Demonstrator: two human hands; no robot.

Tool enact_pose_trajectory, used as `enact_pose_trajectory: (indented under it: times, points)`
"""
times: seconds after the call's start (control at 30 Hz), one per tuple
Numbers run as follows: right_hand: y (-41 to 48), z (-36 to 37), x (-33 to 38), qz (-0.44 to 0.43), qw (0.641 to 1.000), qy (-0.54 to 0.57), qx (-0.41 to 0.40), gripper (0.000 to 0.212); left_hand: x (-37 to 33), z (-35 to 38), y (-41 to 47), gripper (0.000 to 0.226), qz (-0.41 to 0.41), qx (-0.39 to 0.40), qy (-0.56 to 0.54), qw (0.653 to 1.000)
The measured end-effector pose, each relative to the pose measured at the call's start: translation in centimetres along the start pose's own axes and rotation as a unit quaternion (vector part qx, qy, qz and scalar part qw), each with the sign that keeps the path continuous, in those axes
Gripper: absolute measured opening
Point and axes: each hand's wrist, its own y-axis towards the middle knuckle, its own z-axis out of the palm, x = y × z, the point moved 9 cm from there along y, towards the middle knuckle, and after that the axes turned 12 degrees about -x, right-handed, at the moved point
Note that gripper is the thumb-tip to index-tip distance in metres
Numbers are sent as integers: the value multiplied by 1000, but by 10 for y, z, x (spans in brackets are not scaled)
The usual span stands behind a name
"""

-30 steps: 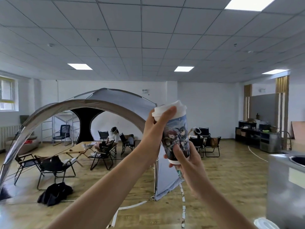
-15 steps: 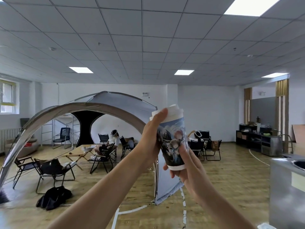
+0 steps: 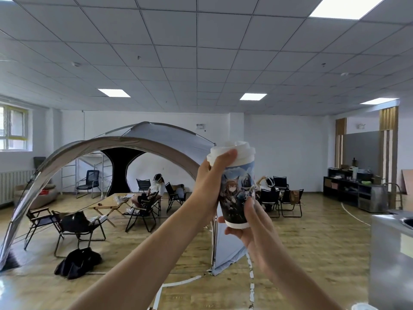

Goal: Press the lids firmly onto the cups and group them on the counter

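Fingers (image 3: 249, 203) of the right hand (image 3: 254, 233) were curled round the lower wall of the cup (image 3: 234, 193), with the palm beneath its base. The left hand (image 3: 207, 186) grasped the upper wall from the left, thumb laid across the rim of the white lid (image 3: 240, 151). Its other fingers were hidden behind the cup. The cup was held in the air between both hands, near upright, lid on top. Whether the lid was fully seated could not be told. Lower and right of the right fingers stood a steel counter (image 3: 388, 253) with a sink (image 3: 405, 221) at the frame edge. Beyond the fingers, to the left, stood chairs (image 3: 76, 229), a table (image 3: 111, 201) and a tent (image 3: 156, 142).
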Motion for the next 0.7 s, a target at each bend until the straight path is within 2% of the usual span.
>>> enact_pose_trajectory:
  times: [0.1, 0.2, 0.23, 0.33, 0.4, 0.47, 0.53, 0.57, 0.63, 0.7]
  points:
    - [-1, -2, 6, -30, 999, -18, -13, 103, 0, 1, -4, 94, -3, 12, 4, 1000]
    - [-2, 3, 1, 16, 999, 4, 28, 99, -1, 5, -6, 64, -11, 75, -8, 997]
    - [-3, 5, -1, 27, 999, -1, 40, 99, 0, 3, -6, 66, -14, 68, -7, 998]
    - [-2, 1, -1, -7, 999, -41, 6, 99, -2, -2, 0, 97, 17, 21, 3, 1000]
    - [-3, -3, 3, -38, 998, -57, -12, 92, -2, 0, -2, 98, 33, 19, 6, 999]
    - [-3, -3, 5, -49, 997, -64, -13, 89, -1, 1, -5, 87, 20, 37, -11, 999]
    - [-3, -1, 5, -45, 996, -82, -3, 91, 1, 5, -10, 66, -9, 77, -24, 997]
    - [-4, 1, 5, -40, 995, -91, 5, 90, 2, 6, -12, 65, -24, 85, -26, 996]
    - [-4, 3, 4, -33, 995, -97, 10, 82, 3, 2, -11, 84, -35, 48, -33, 998]
    - [-3, -1, 6, -36, 995, -93, -12, 71, 8, -3, -7, 115, -38, -12, -23, 999]
